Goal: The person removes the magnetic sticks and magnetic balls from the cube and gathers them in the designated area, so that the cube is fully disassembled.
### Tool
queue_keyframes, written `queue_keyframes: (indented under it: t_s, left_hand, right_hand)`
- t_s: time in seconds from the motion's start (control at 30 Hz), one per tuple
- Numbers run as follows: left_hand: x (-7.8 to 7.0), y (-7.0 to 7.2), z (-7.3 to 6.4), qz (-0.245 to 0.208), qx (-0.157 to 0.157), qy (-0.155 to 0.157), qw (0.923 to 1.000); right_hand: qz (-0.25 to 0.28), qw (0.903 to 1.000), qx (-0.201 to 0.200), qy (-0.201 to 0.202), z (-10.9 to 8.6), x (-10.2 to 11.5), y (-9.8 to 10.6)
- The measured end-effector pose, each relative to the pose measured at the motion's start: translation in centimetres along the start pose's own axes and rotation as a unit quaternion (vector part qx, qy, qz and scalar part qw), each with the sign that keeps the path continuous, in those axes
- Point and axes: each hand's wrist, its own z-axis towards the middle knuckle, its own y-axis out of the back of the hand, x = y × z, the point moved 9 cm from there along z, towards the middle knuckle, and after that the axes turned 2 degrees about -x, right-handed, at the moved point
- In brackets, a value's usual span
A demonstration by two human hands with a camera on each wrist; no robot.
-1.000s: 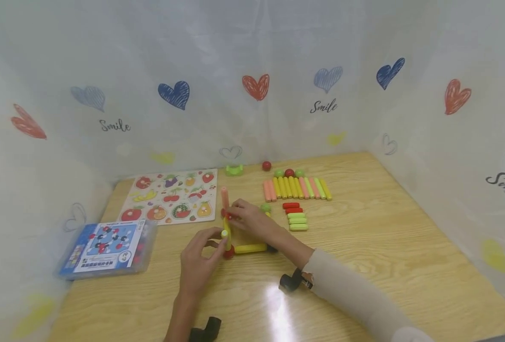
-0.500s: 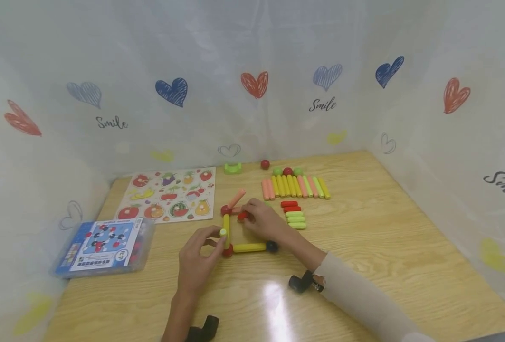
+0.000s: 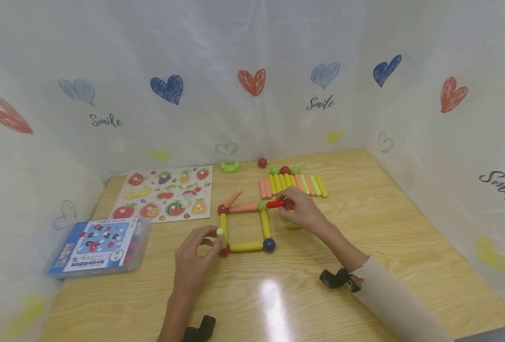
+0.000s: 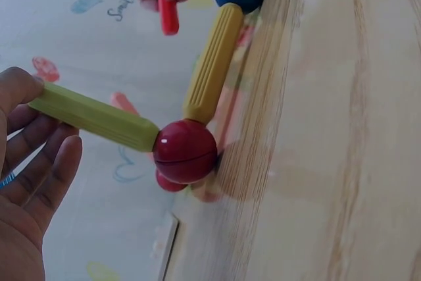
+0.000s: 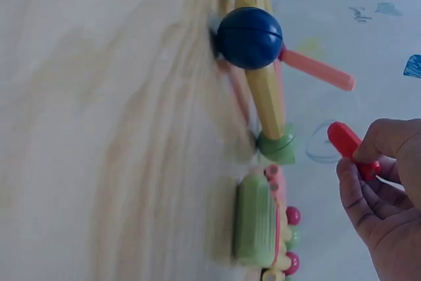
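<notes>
My left hand [image 3: 195,254] pinches the top of a yellow-green magnetic rod [image 4: 95,116], which stands up from the near-left red ball [image 4: 185,152]. That ball is one corner of a square of rods and balls on the table. A yellow rod [image 3: 246,246] runs from it to the blue ball [image 3: 269,244]; a pink rod [image 3: 242,208] forms the far side, ending at a green ball [image 3: 262,205]. Another pink rod [image 3: 234,196] rises from the far-left red ball [image 3: 223,209]. My right hand [image 3: 302,210] pinches a short red rod [image 5: 345,140] above the table, right of the square.
A row of pink, yellow and green rods [image 3: 282,182] lies behind my right hand, with several balls [image 3: 284,170] beyond it. Short green rods [image 3: 292,225] sit partly under that hand. At left are a fruit puzzle board [image 3: 165,192] and a plastic box [image 3: 96,247].
My right hand has moved right from the far-left corner, carrying the short red rod away from the square. The far-left pink rod leans right compared with a second ago. My left hand keeps its pinch.
</notes>
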Motion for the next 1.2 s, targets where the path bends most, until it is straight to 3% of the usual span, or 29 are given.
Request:
queue_keyframes:
  t_s: [0.13, 0.33, 0.63, 0.8, 0.97, 1.2]
  left_hand:
    - [-0.2, 0.1, 0.1, 0.001, 0.001, -0.005, 1.0000]
    - [-0.2, 0.2, 0.2, 0.009, -0.001, -0.004, 1.0000]
    - [-0.2, 0.1, 0.2, -0.001, 0.004, -0.013, 0.9999]
    - [1.1, -0.5, 0.1, -0.002, 0.058, 0.026, 0.9980]
    - [4.0, -1.3, -0.7, 0.017, 0.138, 0.079, 0.9872]
    - [7.1, -2.1, -0.9, -0.025, 0.181, 0.086, 0.9794]
  right_hand:
    - [-0.018, 0.9998, 0.005, 0.012, -2.2, -0.4, 0.9]
    - [-0.066, 0.9950, 0.014, 0.074, -5.2, -0.4, 1.0]
    - [-0.122, 0.9886, -0.001, 0.087, -6.9, -1.9, 0.6]
    - [-0.124, 0.9890, -0.014, 0.079, -7.3, -2.1, 0.7]
    - [-0.087, 0.9921, -0.012, 0.090, -6.9, -0.4, 0.4]
    - [-0.044, 0.9928, 0.016, 0.111, -5.7, 2.6, -1.2]
